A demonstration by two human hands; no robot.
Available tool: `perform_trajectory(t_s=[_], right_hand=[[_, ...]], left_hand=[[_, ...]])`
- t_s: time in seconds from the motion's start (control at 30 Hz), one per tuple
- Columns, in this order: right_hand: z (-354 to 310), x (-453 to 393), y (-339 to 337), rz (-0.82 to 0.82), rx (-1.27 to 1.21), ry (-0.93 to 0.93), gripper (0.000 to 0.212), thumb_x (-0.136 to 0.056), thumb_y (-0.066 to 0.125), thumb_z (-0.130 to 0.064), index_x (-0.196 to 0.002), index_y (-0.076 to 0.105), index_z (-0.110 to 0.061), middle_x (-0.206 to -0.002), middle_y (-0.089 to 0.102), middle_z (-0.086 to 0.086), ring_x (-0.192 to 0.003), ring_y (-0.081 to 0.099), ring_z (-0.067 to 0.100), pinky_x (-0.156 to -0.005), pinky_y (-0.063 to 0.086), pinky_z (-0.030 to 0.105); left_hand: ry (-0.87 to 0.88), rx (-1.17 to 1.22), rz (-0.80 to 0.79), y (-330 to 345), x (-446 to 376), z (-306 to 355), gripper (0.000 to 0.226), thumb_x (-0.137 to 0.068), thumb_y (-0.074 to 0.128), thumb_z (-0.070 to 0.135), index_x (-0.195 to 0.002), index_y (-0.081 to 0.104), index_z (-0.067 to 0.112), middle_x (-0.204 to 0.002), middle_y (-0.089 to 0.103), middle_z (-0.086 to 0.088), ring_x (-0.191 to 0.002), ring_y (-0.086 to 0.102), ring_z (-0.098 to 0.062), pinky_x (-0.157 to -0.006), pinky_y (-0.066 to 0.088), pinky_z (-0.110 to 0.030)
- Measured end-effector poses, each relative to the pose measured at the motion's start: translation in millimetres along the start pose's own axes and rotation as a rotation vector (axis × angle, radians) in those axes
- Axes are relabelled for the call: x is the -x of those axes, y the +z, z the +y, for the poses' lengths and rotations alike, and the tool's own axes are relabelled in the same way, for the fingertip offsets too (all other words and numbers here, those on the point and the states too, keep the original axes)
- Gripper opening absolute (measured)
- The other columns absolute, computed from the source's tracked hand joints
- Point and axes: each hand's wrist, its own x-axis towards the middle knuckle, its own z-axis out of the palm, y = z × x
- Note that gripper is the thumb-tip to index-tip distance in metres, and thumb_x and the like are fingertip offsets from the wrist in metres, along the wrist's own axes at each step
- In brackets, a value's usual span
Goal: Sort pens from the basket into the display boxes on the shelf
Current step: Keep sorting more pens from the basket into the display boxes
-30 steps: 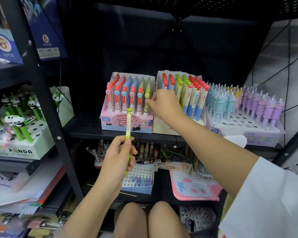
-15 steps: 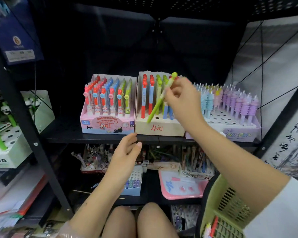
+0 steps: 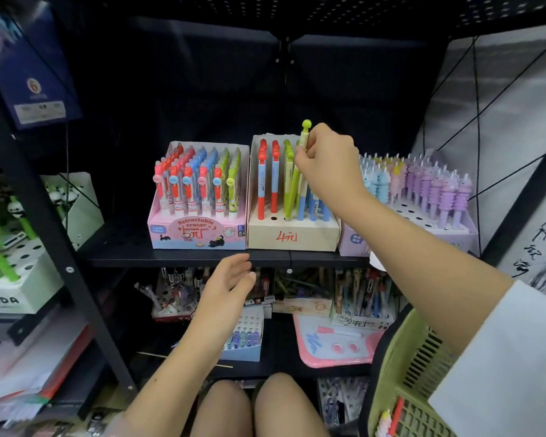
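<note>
On the black shelf (image 3: 177, 258), your right hand (image 3: 328, 162) pinches the green pen (image 3: 292, 193) over the beige box (image 3: 293, 238), left hand (image 3: 224, 288) relaxed, holding nothing.

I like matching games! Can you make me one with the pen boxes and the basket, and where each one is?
Things:
1. pink box
2. tan box
3. purple box
4. green basket

Places:
A. middle of the shelf, where the right hand holds a green pen
B. down at the bottom right corner
C. left end of the shelf row
D. right end of the shelf row

Pairs: 1-C, 2-A, 3-D, 4-B
</note>
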Motion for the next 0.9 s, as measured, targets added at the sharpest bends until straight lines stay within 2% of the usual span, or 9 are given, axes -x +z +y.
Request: perform_trajectory(t_s=[0.17,0.33,0.47,0.53,0.57,0.63,0.7,0.8,0.9], right_hand=[[-3.6,-0.8,0.3,-0.024,0.03,-0.034,0.012,-0.094,0.049,-0.018,-0.092,0.052,-0.006,-0.08,0.061,0.009,-0.078,0.06,0.027,-0.078,0.05,0.04],[1.0,2.2,3.1,0.011,0.043,-0.049,0.014,-0.096,0.047,-0.02,-0.095,0.052,-0.007,-0.081,0.059,0.009,-0.078,0.059,0.026,-0.074,0.051,0.04],[5.4,4.1,9.0,-0.026,0.083,-0.041,0.015,-0.095,0.046,-0.019,-0.096,0.053,-0.006,-0.084,0.059,0.01,-0.077,0.054,0.021,-0.071,0.048,0.034],[5.5,3.8,14.9,-0.1,0.148,-0.034,0.019,-0.095,0.045,-0.016,-0.079,0.051,-0.007,-0.072,0.05,0.005,-0.07,0.048,0.018,-0.082,0.045,0.032],[4.9,3.5,18.0,-0.131,0.178,-0.027,0.029,-0.095,0.045,-0.016,-0.067,0.042,-0.012,-0.064,0.043,0.002,-0.063,0.044,0.016,-0.082,0.045,0.03],[4.7,1.9,24.3,-0.186,0.211,0.007,0.041,-0.095,0.046,-0.014,-0.058,0.03,-0.016,-0.058,0.035,0.0,-0.056,0.041,0.015,-0.061,0.042,0.026],[5.9,5.3,28.8,-0.273,0.252,0.057,0.038,-0.095,0.048,-0.012,-0.058,0.036,-0.013,-0.059,0.039,0.002,-0.063,0.048,0.021,-0.051,0.036,0.026],[16.1,21.9,28.3,-0.454,0.26,0.08,0.027,-0.094,0.05,-0.016,-0.069,0.053,-0.006,-0.07,0.056,0.006,-0.071,0.058,0.024,-0.059,0.046,0.029],[37.8,44.7,14.2,-0.587,0.155,0.061,0.028,-0.093,0.05,-0.02,-0.082,0.066,0.0,-0.081,0.07,0.013,-0.075,0.066,0.024,-0.075,0.054,0.034]], left_hand=[[-0.002,-0.006,-0.016,2.9,1.8,1.8,0.027,-0.095,0.049,0.015,-0.113,0.05,0.036,-0.115,0.057,0.017,-0.1,0.049,0.014,-0.076,0.04,-0.01],[-0.002,-0.005,-0.031,4.4,4.4,3.1,0.028,-0.095,0.048,0.015,-0.115,0.051,0.034,-0.116,0.057,0.018,-0.1,0.049,0.014,-0.075,0.039,-0.008],[0.003,-0.003,-0.045,4.1,5.4,4.2,0.029,-0.095,0.048,0.015,-0.119,0.051,0.031,-0.118,0.057,0.016,-0.102,0.05,0.013,-0.078,0.041,-0.01],[0.009,-0.015,-0.05,4.0,5.0,5.1,0.029,-0.096,0.048,0.016,-0.121,0.051,0.03,-0.118,0.057,0.016,-0.101,0.049,0.014,-0.076,0.041,-0.007],[0.015,-0.029,-0.053,4.5,4.7,5.8,0.029,-0.096,0.048,0.016,-0.121,0.05,0.03,-0.118,0.057,0.017,-0.1,0.049,0.016,-0.074,0.041,-0.005],[0.035,-0.065,-0.061,5.9,4.7,7.2,0.03,-0.095,0.048,0.016,-0.122,0.049,0.03,-0.118,0.056,0.018,-0.097,0.048,0.018,-0.072,0.04,0.0],[0.057,-0.101,-0.073,7.1,5.4,8.6,0.031,-0.095,0.048,0.015,-0.123,0.048,0.03,-0.12,0.054,0.015,-0.102,0.049,0.012,-0.075,0.039,-0.001],[0.087,-0.138,-0.099,9.0,6.6,8.1,0.032,-0.094,0.049,0.014,-0.121,0.045,0.031,-0.124,0.052,0.011,-0.113,0.048,0.0,-0.087,0.035,-0.008],[0.087,-0.144,-0.126,15.7,8.4,5.0,0.033,-0.094,0.05,0.013,-0.122,0.046,0.03,-0.124,0.053,0.009,-0.118,0.048,-0.005,-0.098,0.034,-0.02]])
